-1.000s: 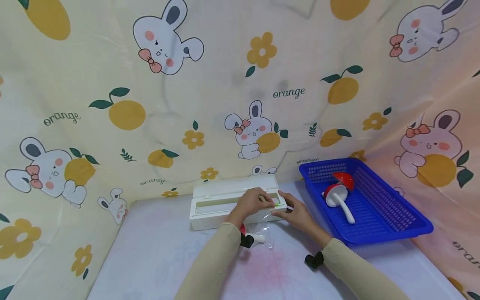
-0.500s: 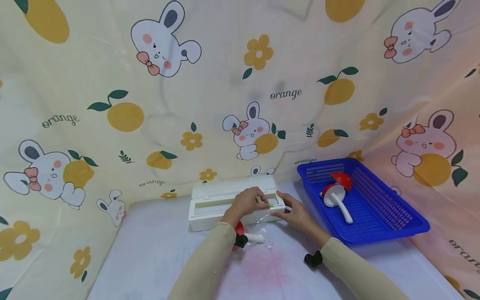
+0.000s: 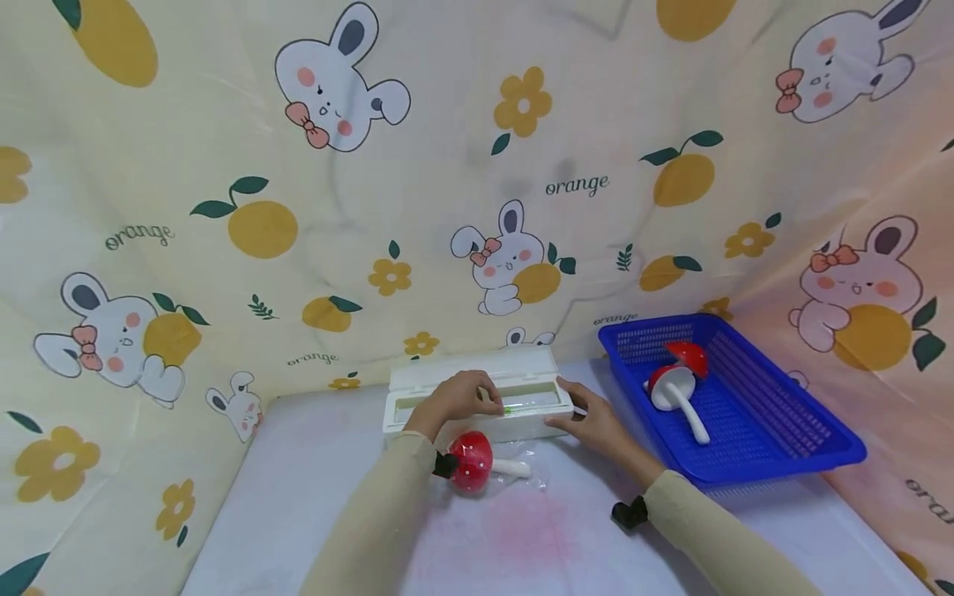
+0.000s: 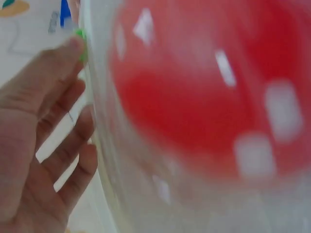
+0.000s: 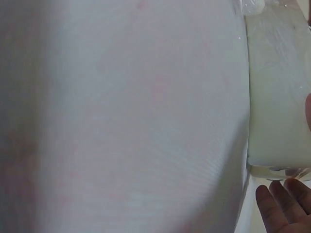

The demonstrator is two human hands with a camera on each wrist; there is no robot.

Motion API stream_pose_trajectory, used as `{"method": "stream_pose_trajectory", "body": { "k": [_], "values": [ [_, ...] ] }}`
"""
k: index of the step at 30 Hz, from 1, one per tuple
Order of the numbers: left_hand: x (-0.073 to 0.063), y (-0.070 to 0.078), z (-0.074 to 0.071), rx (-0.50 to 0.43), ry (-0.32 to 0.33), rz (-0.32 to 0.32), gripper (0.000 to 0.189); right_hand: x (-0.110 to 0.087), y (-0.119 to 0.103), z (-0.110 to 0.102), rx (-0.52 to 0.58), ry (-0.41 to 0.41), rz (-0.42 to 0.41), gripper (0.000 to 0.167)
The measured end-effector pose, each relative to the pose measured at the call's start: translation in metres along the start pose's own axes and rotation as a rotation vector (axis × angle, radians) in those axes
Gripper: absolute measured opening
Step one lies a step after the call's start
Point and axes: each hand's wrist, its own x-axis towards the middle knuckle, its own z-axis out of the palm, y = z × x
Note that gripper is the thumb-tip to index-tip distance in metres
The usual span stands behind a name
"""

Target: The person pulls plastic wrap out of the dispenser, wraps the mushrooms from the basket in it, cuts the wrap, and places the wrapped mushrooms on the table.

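Note:
A long white cling film dispenser (image 3: 522, 426) lies on the table with its lid raised at the back. My left hand (image 3: 458, 397) pinches a small green slide cutter (image 3: 508, 410) on the dispenser's front edge, thumb and index finger on it; the other fingers spread beside the box in the left wrist view. My right hand (image 3: 594, 420) grips the dispenser's right end, thumb on the front face. In front of the box, by my left wrist, a red toy mushroom (image 3: 471, 463) with white dots and a white stem lies on its side among clear film (image 3: 532, 459).
A blue perforated basket (image 3: 775, 463) stands at the right, holding a toy mushroom (image 3: 674, 393) and a red cap (image 3: 689, 356). A patterned cloth (image 3: 417, 207) hangs behind the white table (image 3: 298, 513), which has a pink stain.
My left hand has slid left along the dispenser's front edge with the green cutter, uncovering more of the red mushroom. My right hand keeps its grip on the right end.

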Motion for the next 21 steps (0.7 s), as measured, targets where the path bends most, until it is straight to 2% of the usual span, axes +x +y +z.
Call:
{"method": "stream_pose_trajectory", "body": {
  "k": [4,10,17,21],
  "values": [
    [-0.010,-0.014,-0.009,-0.017,-0.016,0.038,0.009,-0.001,0.002,-0.002,-0.014,0.003,0.002,0.090],
    [-0.024,-0.029,-0.016,0.002,-0.001,0.018,0.007,0.000,0.002,0.001,-0.024,-0.003,-0.011,0.089],
    [-0.028,-0.031,-0.018,0.079,0.017,0.026,0.008,0.001,0.000,-0.001,-0.005,0.009,-0.002,0.090],
    [-0.035,-0.036,-0.020,0.114,0.032,0.020,0.008,0.001,0.000,-0.004,-0.003,-0.009,0.003,0.091]
  ]
}}
